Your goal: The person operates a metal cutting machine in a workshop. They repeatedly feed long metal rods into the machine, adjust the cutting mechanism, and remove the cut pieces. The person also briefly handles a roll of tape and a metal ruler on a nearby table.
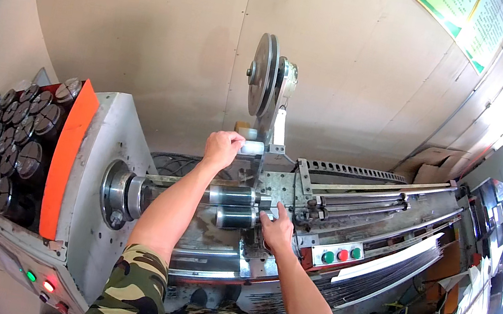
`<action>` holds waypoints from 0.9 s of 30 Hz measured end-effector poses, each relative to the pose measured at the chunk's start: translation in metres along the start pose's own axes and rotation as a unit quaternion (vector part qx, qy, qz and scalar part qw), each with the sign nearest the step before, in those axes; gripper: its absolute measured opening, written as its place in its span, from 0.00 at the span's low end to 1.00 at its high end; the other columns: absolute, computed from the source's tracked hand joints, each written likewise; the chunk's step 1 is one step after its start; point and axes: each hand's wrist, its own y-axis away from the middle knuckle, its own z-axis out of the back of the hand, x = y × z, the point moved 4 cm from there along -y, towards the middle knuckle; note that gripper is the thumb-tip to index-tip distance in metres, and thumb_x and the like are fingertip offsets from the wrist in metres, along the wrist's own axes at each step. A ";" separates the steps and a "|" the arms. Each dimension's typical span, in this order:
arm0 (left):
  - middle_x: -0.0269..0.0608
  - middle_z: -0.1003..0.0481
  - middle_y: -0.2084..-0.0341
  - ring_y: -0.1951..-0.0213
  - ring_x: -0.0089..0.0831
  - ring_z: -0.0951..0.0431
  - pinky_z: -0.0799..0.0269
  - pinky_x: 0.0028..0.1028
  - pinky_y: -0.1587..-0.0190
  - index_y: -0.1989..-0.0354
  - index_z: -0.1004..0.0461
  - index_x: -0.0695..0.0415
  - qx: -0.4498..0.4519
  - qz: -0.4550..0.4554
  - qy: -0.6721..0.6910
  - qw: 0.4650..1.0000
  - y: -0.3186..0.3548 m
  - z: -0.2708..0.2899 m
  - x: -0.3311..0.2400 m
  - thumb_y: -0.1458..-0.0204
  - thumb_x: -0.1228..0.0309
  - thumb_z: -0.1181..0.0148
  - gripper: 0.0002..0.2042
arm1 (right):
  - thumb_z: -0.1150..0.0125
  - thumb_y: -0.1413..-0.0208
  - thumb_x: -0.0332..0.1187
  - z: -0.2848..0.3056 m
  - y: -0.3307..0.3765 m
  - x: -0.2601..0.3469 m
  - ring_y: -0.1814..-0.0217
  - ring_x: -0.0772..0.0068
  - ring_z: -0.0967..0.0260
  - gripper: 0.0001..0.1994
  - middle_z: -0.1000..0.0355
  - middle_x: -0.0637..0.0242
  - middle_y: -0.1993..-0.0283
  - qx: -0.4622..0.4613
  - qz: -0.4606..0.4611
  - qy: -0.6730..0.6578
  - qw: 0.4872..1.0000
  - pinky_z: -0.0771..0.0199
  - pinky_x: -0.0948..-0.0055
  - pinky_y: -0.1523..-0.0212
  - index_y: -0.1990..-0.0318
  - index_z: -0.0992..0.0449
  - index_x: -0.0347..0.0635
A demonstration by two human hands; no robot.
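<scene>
My left hand (222, 150) is closed, its fingertips at the left end of a short white roller (252, 148) beside an upright metal bracket. Below it lie two dark, shiny cylinders (235, 217), one behind the other, with bright metal ends. At their right end is my right hand (279, 231), thumb and index finger apart, close to a small metal block (265, 201). Its other fingers are partly hidden, and I cannot tell whether it presses on the block. A large grooved pulley wheel (259, 74) stands above the bracket.
At left, a grey machine housing (106, 151) carries a round chuck (117, 192); slotted metal cylinders (32, 159) stand on top behind an orange panel (67, 161). Right of my right hand sits a push-button box (336, 254). Long rods (378, 280) and rails extend right, towards clutter.
</scene>
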 end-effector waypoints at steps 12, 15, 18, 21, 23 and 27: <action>0.43 0.18 0.68 0.65 0.41 0.17 0.24 0.35 0.59 0.64 0.15 0.50 0.007 0.010 -0.010 1.000 -0.003 -0.005 0.003 0.49 0.64 0.35 0.08 | 0.35 0.47 0.47 0.009 0.003 0.010 0.39 0.43 0.31 0.37 0.31 0.41 0.40 0.045 -0.053 -0.024 0.997 0.34 0.58 0.38 0.34 0.37 0.35; 0.43 0.18 0.69 0.65 0.41 0.17 0.24 0.35 0.60 0.63 0.15 0.49 0.009 0.013 0.000 1.000 -0.005 -0.007 0.006 0.49 0.64 0.35 0.08 | 0.35 0.48 0.47 0.008 0.002 0.008 0.39 0.43 0.31 0.37 0.30 0.41 0.40 0.044 -0.058 -0.039 0.997 0.34 0.58 0.38 0.34 0.36 0.35; 0.43 0.18 0.69 0.65 0.40 0.18 0.24 0.35 0.60 0.64 0.15 0.49 0.009 0.014 0.003 1.000 -0.005 -0.007 0.006 0.49 0.64 0.35 0.08 | 0.35 0.48 0.47 0.006 -0.001 0.004 0.39 0.43 0.31 0.37 0.29 0.41 0.41 0.029 -0.049 -0.015 0.998 0.33 0.58 0.38 0.34 0.36 0.35; 0.43 0.18 0.69 0.65 0.40 0.18 0.24 0.36 0.60 0.64 0.15 0.49 0.012 0.017 -0.002 1.000 -0.004 -0.007 0.003 0.49 0.64 0.35 0.07 | 0.35 0.48 0.47 0.003 -0.002 -0.001 0.39 0.42 0.31 0.37 0.29 0.40 0.42 0.028 -0.051 -0.024 0.998 0.33 0.58 0.38 0.34 0.36 0.35; 0.42 0.18 0.68 0.65 0.41 0.18 0.24 0.36 0.60 0.64 0.15 0.49 0.011 0.015 -0.002 1.000 -0.003 -0.007 0.000 0.49 0.64 0.36 0.07 | 0.34 0.49 0.48 0.005 -0.001 -0.001 0.39 0.43 0.31 0.37 0.29 0.39 0.42 0.030 -0.058 -0.028 0.997 0.33 0.58 0.38 0.34 0.36 0.35; 0.42 0.18 0.69 0.65 0.41 0.18 0.24 0.36 0.60 0.65 0.16 0.49 0.009 0.026 0.001 1.000 -0.004 -0.007 0.004 0.49 0.65 0.36 0.07 | 0.34 0.49 0.49 0.002 -0.003 -0.004 0.38 0.43 0.32 0.38 0.30 0.38 0.42 0.047 -0.071 -0.051 0.995 0.34 0.59 0.38 0.35 0.35 0.34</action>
